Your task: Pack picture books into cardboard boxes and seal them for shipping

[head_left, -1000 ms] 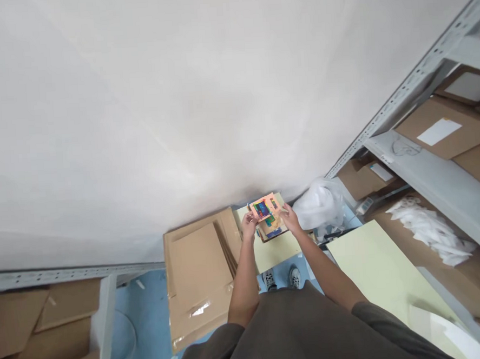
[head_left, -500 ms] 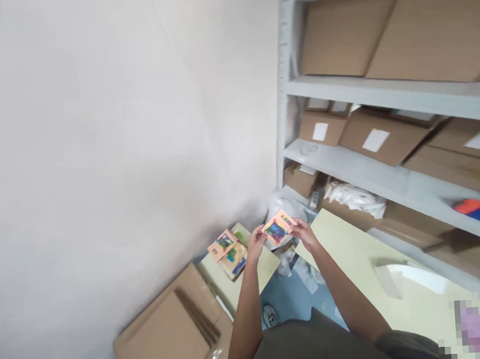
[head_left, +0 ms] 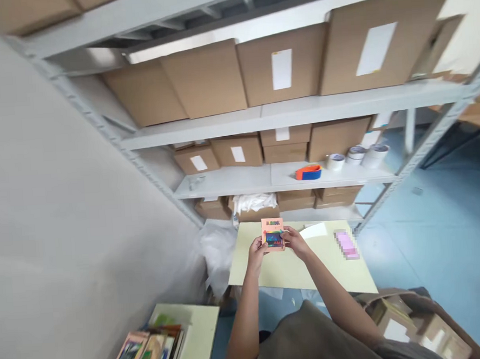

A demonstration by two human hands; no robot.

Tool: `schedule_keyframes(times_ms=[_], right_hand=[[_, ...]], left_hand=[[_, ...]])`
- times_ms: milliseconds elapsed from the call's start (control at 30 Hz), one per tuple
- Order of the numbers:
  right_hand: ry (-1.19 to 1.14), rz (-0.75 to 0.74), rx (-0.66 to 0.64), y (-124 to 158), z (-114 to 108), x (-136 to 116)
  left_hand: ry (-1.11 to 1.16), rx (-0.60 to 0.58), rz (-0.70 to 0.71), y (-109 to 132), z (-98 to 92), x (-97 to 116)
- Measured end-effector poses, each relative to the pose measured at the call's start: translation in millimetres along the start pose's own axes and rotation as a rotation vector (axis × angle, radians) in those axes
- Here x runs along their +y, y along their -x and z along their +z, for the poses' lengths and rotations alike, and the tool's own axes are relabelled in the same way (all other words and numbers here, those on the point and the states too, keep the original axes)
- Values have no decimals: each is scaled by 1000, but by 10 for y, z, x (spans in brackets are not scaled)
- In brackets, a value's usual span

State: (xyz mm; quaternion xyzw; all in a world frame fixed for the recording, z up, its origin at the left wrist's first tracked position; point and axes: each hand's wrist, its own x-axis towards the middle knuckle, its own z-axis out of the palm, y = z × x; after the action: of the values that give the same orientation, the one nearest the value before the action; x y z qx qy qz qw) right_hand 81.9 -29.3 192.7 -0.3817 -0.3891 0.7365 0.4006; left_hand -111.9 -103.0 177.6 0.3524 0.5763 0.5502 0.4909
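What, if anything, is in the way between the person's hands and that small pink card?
Nothing visible is. The left hand and the right hand both touch the pink card directly at its lower edges, held up above the pale green board.

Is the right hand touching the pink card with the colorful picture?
Touching. The head view shows the right hand gripping the lower right edge of the pink card, with its fingers lying over the card's face.
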Motion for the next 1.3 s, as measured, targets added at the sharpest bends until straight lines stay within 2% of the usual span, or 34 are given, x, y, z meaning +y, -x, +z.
schedule_keyframes(times_ms=[67, 133, 200, 300, 400, 433, 467, 533, 633, 800, 900, 967, 1067, 1167, 1300], right_hand=[[-10, -28, 54, 36, -273, -91], [-16, -55, 112, 60, -489, -167], [-35, -63, 156, 78, -640, -229], [-78, -57, 191, 95, -742, -303], [-72, -100, 248, 84, -700, -374], [-54, -121, 258, 70, -656, -398], [-31, -142, 254, 50, -598, -422], [21, -183, 215, 0, -454, -463], [70, -218, 196, -78, -233, -492], [87, -185, 214, -168, -62, -459], [114, -234, 342, -229, -68, -426], [109, -254, 436, -264, -78, -413], [49, -230, 397, -268, -62, -416], [7, -209, 359, -217, 1, -448], [23, -215, 355, -149, 139, -510]], left_hand=[[7, -33, -27, -147, 366, 8], [6, -80, -55, -272, 638, 19], [8, -135, -72, -383, 810, 21], [-25, -165, -59, -539, 903, 23], [-202, -44, 62, -679, 882, 74], [-269, -35, 122, -718, 871, 107], [-321, -69, 182, -752, 864, 147], [-358, -233, 285, -802, 867, 238], [-324, -410, 362, -859, 872, 367], [-242, -458, 329, -1030, 711, 475], [-93, -443, 191, -1166, 561, 481], [30, -477, 72, -1238, 487, 472], [145, -549, -12, -1309, 424, 444], [117, -522, 15, -1354, 377, 410], [-104, -364, 194, -1333, 315, 393]])
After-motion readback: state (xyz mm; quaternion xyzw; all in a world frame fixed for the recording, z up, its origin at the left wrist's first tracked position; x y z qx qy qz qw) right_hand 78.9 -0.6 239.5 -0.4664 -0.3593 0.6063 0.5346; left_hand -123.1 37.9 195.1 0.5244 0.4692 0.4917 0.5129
